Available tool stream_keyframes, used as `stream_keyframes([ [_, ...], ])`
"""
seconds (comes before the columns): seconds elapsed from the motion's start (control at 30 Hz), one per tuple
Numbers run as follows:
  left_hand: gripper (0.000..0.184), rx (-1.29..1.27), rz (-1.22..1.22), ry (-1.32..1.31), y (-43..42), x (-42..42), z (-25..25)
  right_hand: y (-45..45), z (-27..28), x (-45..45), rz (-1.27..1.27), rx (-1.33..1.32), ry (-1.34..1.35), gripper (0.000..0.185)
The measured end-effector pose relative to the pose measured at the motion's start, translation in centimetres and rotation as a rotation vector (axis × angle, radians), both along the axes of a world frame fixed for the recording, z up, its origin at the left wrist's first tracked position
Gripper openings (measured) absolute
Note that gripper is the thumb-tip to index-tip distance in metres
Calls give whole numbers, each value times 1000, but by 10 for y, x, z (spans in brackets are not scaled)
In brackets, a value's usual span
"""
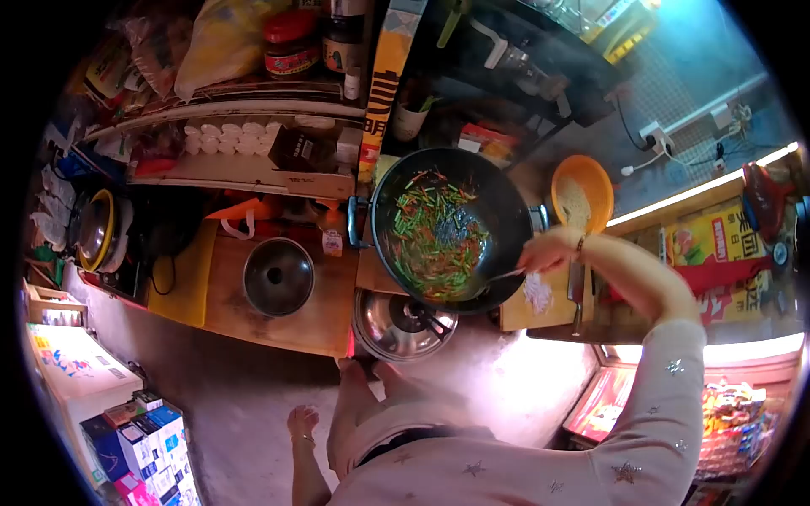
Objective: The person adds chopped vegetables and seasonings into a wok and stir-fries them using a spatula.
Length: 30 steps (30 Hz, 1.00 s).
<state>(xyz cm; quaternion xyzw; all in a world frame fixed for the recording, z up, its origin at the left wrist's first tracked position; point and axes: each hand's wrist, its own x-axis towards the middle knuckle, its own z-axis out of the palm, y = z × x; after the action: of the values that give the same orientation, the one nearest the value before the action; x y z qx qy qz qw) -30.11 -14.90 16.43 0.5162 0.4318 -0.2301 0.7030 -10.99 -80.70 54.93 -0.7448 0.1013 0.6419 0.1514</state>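
Note:
My right hand (pixel 548 250) is closed around the thin handle of a metal cooking utensil (pixel 504 276). Its far end dips into the lower right of a large dark wok (pixel 511 202), and the exact shape of its head is unclear. Cut green stalks with orange-red strips (pixel 439 228) lie spread over the wok's bottom. Beyond my right wrist stands an orange bowl (pixel 601 181) with pale contents. My left hand (pixel 302 422) hangs low beside my body, fingers loosely apart and holding nothing.
A shiny lid (pixel 380 333) sits below the wok. To the left, a metal bowl (pixel 278 299) rests on the wooden counter (pixel 228 325). A knife (pixel 576 291) and white shreds (pixel 537 293) lie on a board right of the wok. Shelves with jars rise at upper left.

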Motion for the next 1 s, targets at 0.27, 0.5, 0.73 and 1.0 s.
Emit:
stream_keyframes([
  [0.27, 28, 86, -6, 314, 18, -34, 5, 66, -87, -38, -1083, 492, -222, 34],
  [0.5, 20, 34, -21, -3, -20, 38, 18, 32, -61, -118, -180, -97, -1156, 41],
  [0.73, 20, 62, -327, -29, -43, 57, 33, 65, -64, -76, -385, -143, -1041, 47],
  [1.0, 17, -67, -174, 45, -12, 48, -3, 70, 31, -168, -64, 15, -922, 52],
])
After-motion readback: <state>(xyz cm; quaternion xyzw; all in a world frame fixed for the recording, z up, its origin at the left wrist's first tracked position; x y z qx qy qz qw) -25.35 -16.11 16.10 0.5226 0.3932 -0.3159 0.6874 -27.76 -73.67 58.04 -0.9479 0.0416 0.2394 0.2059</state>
